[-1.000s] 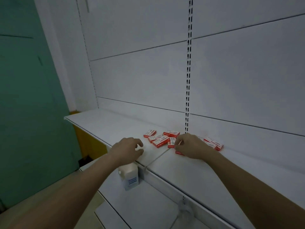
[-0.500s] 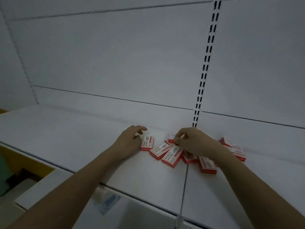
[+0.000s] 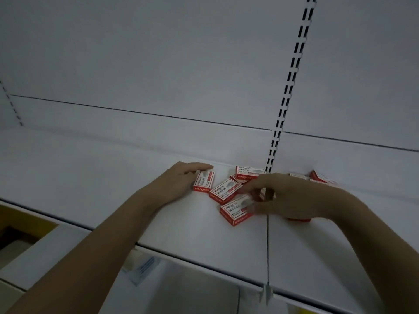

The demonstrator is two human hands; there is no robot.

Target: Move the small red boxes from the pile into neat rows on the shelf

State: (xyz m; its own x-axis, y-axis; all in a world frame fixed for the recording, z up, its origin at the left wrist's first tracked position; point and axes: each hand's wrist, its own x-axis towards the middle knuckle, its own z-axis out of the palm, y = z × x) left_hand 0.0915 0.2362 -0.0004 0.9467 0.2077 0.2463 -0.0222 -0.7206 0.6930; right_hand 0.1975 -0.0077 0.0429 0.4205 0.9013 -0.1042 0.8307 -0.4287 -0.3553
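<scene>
Several small red boxes with white labels lie in a loose pile (image 3: 249, 173) on the white shelf (image 3: 113, 177), near the slotted upright. My left hand (image 3: 179, 177) is at the pile's left end, its index finger hooked over the far end of one red box (image 3: 204, 181) and its palm against the box's left side. My right hand (image 3: 288, 196) hovers over the middle of the pile with blurred fingers. Its fingertips touch the front box (image 3: 235, 211) and reach the box behind that one (image 3: 224, 191). More boxes are hidden under this hand.
The shelf's back panel rises right behind the pile, with a black-slotted upright (image 3: 288, 91) above it. A seam (image 3: 267, 245) runs across the shelf under my right hand. A lower shelf (image 3: 181, 291) with a price tag holder (image 3: 142, 268) shows below the front edge.
The view has closed in on the shelf and tilted down. My left hand has closed around the leftmost box. My right hand has dropped from the back boxes toward the front ones.
</scene>
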